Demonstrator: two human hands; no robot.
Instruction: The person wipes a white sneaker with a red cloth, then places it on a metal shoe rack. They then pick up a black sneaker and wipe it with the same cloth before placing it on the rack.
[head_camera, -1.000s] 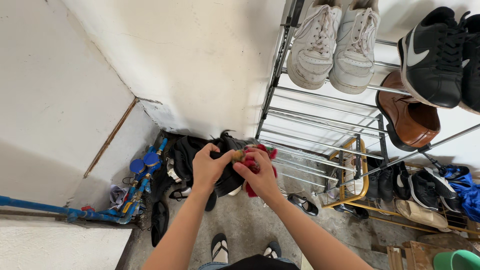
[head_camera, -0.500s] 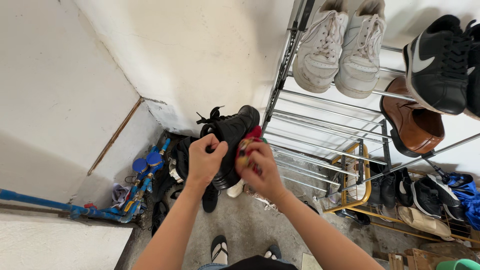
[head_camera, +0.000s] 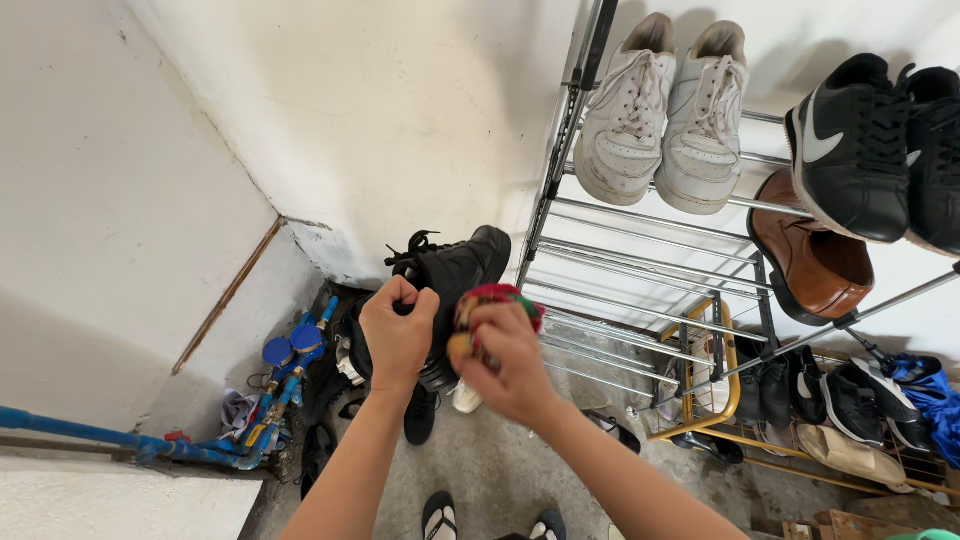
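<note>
Black shoe (head_camera: 455, 275), clamped in the left hand (head_camera: 398, 335) while the right hand's (head_camera: 508, 360) fingers gripped a red cloth (head_camera: 497, 297), could have slipped toward the floor (head_camera: 520, 470) under hard rubbing.

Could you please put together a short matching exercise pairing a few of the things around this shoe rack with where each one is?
Things:
1. black shoe
2. white sneakers
3. brown leather shoe
4. blue pipe

Places:
A. along the wall near the floor, far left
B. on the rack's top shelf
C. held in the left hand, beside the right hand with a red cloth
D. on the rack's second shelf, at right

Pairs: 1-C, 2-B, 3-D, 4-A
</note>
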